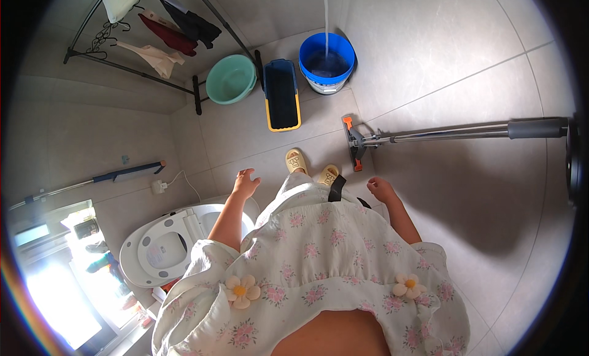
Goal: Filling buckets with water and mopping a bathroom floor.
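Observation:
My left hand (246, 183) hangs in the air beside my dress, between the white toilet (161, 248) and my yellow slippers (296, 161). Its fingers are apart and it holds nothing. On the other side, my right hand (381, 189) hangs with its fingers curled in and nothing visible in them. Nearest to it is a flat mop head (353, 143) with orange ends, whose metal pole (454, 134) stretches off to the right. Ahead of me a blue-rimmed bucket (327, 84) stands on the floor, and a stream of water (326, 18) runs down into it.
Left of the bucket are a long dark-blue and yellow tub (283, 127) and a green basin (231, 80). A black drying rack (138, 72) with clothes fills the upper left. Another pole with a dark blue head (129, 172) leans near a white plug (159, 186) and a bright window.

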A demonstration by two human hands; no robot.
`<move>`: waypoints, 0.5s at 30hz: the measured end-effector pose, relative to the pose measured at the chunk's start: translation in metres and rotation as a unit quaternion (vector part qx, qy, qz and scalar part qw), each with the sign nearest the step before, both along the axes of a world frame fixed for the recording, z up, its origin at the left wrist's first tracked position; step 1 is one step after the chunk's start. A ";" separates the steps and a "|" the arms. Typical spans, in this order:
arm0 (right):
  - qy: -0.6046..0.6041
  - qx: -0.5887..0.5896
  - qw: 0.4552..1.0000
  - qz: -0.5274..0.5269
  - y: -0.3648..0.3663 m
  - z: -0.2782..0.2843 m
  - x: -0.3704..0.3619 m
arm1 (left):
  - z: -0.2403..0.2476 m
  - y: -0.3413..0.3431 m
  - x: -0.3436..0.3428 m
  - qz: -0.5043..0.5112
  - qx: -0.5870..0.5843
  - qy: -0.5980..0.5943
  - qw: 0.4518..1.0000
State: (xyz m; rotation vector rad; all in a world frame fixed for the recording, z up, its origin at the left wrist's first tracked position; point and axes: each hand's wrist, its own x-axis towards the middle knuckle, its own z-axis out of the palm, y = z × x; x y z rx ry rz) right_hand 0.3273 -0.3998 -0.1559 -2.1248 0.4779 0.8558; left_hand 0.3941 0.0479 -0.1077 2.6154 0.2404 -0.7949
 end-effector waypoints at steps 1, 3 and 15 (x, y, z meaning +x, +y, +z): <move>0.000 0.000 1.000 0.000 0.001 0.003 0.001 | 0.000 0.000 0.000 -0.005 -0.001 -0.003 1.000; 0.004 -0.006 1.000 0.002 0.003 0.010 0.004 | 0.000 0.000 0.000 -0.010 -0.001 -0.005 1.000; -0.007 -0.008 1.000 0.010 -0.001 0.005 0.000 | 0.007 -0.005 0.001 -0.009 0.003 0.020 1.000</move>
